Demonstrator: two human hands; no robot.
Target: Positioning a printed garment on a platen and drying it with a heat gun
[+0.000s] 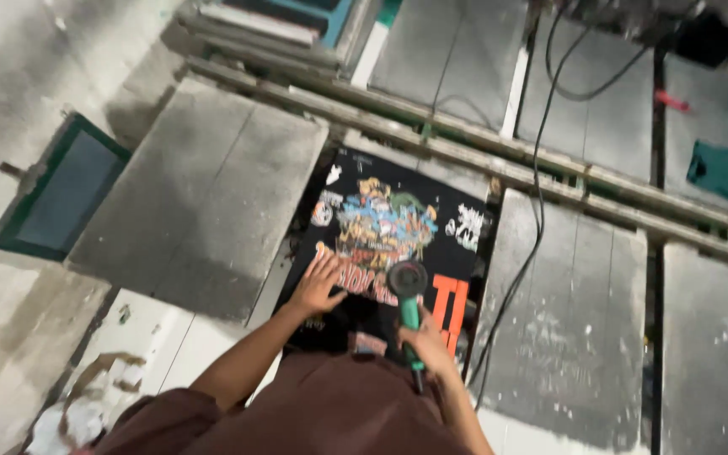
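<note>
Both hands work over the black printed shirt [393,232]. My left hand [318,284] lies flat, fingers spread, on it. My right hand [428,344] is clamped around the green heat gun [408,297].

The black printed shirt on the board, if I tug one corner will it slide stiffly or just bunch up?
The black printed shirt is probably floppy cloth, so a tug would likely wrinkle it. The left hand pressing flat may pin that part. It looks light.

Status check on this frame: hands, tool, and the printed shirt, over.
Left hand flat on the black printed shirt. Right hand gripping green heat gun, nozzle over the print. Black cord trails alongside, clear of the shirt.
</note>
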